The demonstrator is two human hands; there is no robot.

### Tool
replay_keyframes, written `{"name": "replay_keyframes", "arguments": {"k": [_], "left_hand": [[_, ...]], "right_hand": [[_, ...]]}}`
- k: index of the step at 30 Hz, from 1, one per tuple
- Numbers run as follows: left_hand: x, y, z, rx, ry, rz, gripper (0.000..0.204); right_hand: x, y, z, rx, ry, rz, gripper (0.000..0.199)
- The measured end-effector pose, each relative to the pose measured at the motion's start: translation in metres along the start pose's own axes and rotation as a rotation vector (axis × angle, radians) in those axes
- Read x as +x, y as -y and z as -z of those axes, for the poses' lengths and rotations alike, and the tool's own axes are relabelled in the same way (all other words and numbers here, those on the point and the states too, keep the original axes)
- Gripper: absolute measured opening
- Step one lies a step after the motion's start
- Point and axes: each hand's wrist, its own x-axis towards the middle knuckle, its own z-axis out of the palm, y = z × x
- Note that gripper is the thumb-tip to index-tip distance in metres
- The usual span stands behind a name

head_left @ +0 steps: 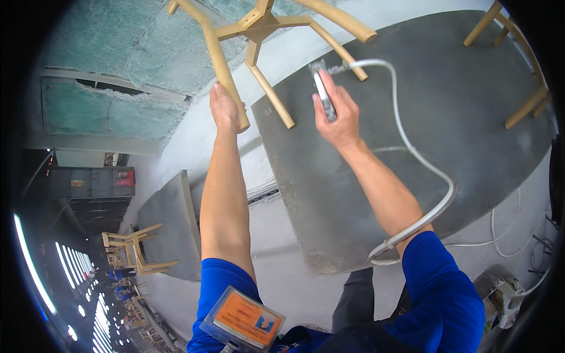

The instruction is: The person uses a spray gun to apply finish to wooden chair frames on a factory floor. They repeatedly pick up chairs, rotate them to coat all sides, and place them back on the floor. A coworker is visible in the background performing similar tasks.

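Note:
My left hand [226, 109] grips one leg of a pale wooden chair frame [259, 29] that lies tilted at the top of the view, over the edge of a grey table [412, 117]. My right hand [336, 112] holds a grey metal hand tool [322, 91], pointed toward the chair's crossing rails. A grey hose [406, 141] runs from the tool's top, loops to the right and passes under my right forearm.
Another wooden chair frame [518, 70] stands at the table's far right. A second grey table [170, 229] with a chair frame [135, 250] sits lower left. White cables [506, 235] trail on the floor at right. An orange badge [244, 317] hangs at my chest.

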Motion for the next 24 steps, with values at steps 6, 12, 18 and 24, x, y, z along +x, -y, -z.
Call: {"name": "replay_keyframes", "arguments": {"k": [6, 12, 18, 24], "left_hand": [[-0.005, -0.005, -0.004, 0.021, 0.012, -0.044, 0.047], [-0.008, -0.012, -0.008, 0.034, 0.004, -0.043, 0.047], [-0.006, -0.016, -0.010, 0.038, 0.011, -0.051, 0.047], [0.001, -0.025, -0.010, 0.086, 0.028, 0.011, 0.052]], "right_hand": [[-0.002, -0.012, -0.028, -0.143, 0.479, -0.195, 0.065], [-0.018, -0.009, -0.032, -0.073, 0.713, -0.290, 0.063], [-0.020, -0.025, -0.038, 0.137, 0.000, -0.430, 0.057], [-0.009, -0.012, -0.005, 0.620, 0.046, -0.754, 0.053]]}}
